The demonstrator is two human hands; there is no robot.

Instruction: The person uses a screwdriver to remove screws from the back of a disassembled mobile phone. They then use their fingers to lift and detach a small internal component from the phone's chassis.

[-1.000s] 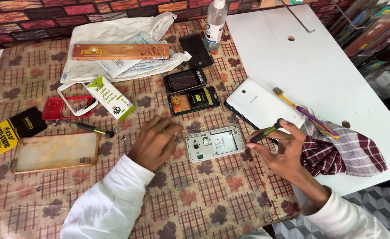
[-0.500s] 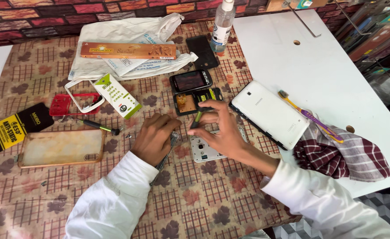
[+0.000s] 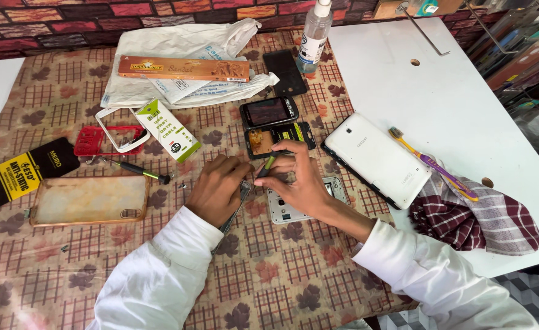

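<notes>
While the opened phone frame (image 3: pixel 306 201) lies on the patterned cloth (image 3: pixel 68 263), the right hand (image 3: pixel 300 180) grips a green-handled screwdriver (image 3: pixel 268 164) at its edge; the left hand (image 3: pixel 217 189) pinches a thin strip (image 3: pixel 240 198). Disassembly appears partway: parts lie loose, nothing refitted.

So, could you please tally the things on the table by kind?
Phones and phone bodies: 5
Cases: 3
Boxes: 2
Bottle: 1
Toothbrush: 1
Cloth: 1
Screwdrivers: 2
Total: 15
</notes>
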